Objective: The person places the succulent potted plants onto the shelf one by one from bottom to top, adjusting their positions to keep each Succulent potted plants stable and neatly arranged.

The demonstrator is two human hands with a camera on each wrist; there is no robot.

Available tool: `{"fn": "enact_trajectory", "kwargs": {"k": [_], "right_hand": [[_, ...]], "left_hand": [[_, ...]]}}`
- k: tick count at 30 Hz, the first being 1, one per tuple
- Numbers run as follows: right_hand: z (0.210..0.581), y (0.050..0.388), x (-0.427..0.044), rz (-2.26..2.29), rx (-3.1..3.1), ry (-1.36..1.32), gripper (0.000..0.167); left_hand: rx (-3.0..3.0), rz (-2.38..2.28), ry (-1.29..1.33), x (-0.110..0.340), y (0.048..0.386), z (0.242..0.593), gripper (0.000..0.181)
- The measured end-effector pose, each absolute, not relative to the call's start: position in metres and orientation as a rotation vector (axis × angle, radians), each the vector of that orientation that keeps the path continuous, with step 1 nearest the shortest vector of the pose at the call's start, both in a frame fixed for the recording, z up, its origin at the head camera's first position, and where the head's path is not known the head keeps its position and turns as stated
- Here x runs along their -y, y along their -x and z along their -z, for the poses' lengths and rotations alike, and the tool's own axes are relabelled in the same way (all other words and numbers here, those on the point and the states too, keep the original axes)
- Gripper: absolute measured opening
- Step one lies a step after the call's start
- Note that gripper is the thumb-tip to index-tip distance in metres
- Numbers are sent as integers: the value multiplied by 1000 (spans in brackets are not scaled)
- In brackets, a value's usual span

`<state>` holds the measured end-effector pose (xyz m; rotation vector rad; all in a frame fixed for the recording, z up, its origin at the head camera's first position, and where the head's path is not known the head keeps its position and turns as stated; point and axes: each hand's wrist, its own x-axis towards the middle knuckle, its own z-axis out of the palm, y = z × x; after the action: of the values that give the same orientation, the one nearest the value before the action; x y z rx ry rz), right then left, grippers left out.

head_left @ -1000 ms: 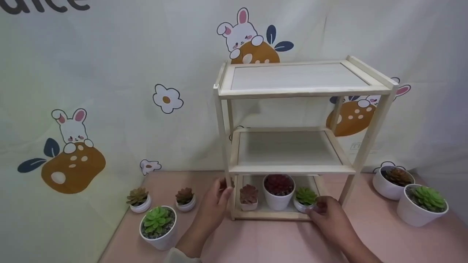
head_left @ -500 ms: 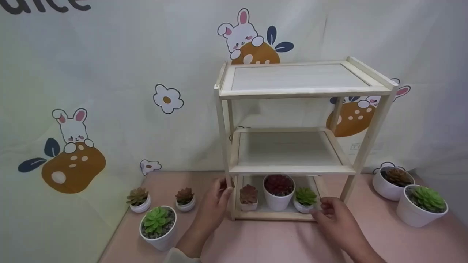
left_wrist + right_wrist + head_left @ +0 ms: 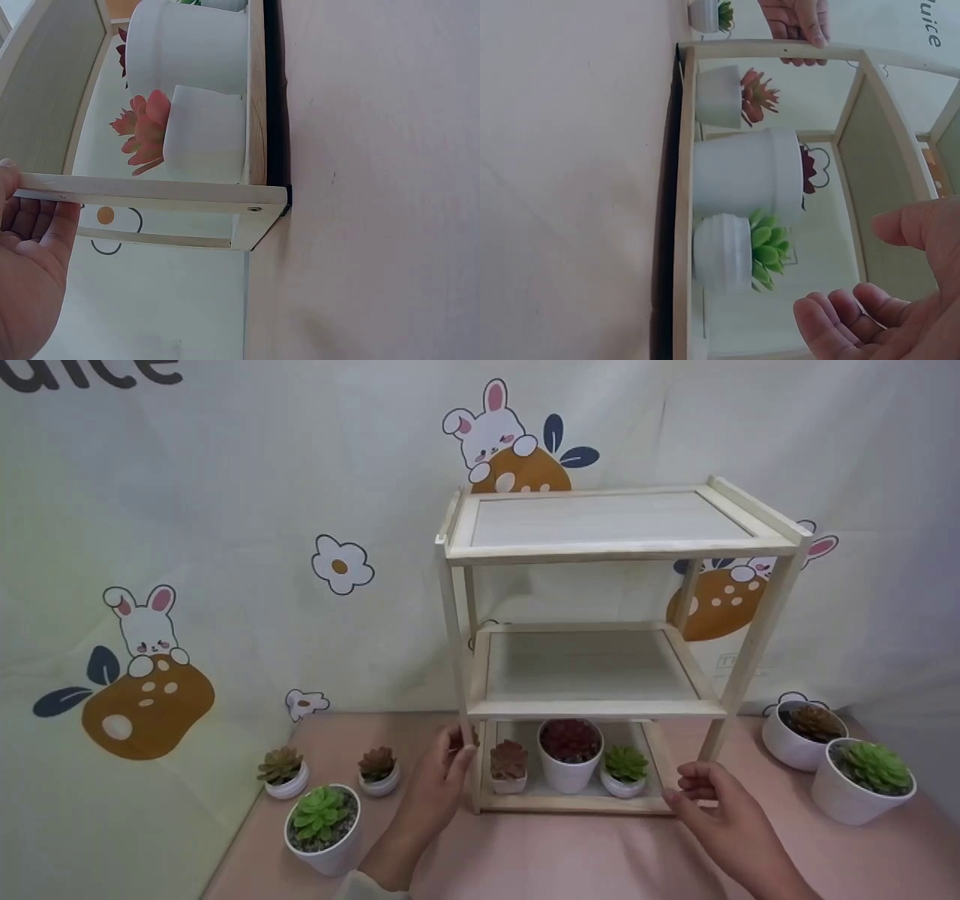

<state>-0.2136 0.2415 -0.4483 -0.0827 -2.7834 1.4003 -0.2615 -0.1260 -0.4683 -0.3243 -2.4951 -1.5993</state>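
Observation:
A pale wooden three-tier shelf (image 3: 600, 708) stands on the pink table. My left hand (image 3: 437, 780) grips its left front post (image 3: 161, 187), with the thumb on one side and the fingers curled behind. On the bottom tier sit a reddish succulent in a square white pot (image 3: 509, 781), a dark red succulent in a larger white pot (image 3: 570, 772) and a small green succulent in a ribbed white pot (image 3: 623, 784). My right hand (image 3: 724, 817) holds nothing, its fingers loosely bent. In the right wrist view it is apart from the green succulent (image 3: 769, 251).
Left of the shelf are two small potted succulents (image 3: 286, 787) (image 3: 380, 784) and a bigger green one (image 3: 324, 851). At the right stand a brown succulent (image 3: 802, 750) and a green one (image 3: 862, 802) in white pots. A printed cloth (image 3: 247, 510) hangs behind.
My right hand has let go of the small green succulent's pot and drawn away to the right. The left hand has stayed on the post.

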Motion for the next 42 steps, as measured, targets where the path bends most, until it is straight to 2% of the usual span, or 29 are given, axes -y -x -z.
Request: {"fn": "enact_trajectory", "kwargs": {"k": [14,23,33,42], "right_hand": [[437,214,-273,-1309,2768,145,50],[428,216,-295,-1324,2745,281,69],[431,222,-313,-1277,2652,348,67],[438,226,-330,-1223,2576,358,60]], "left_hand": [[2482,1559,347,126,258,469,44],[2492,1570,323,126,260,469,43],[2495,1585,303,125,260,470,44],[2457,1578,386,127,261,471,46]]}}
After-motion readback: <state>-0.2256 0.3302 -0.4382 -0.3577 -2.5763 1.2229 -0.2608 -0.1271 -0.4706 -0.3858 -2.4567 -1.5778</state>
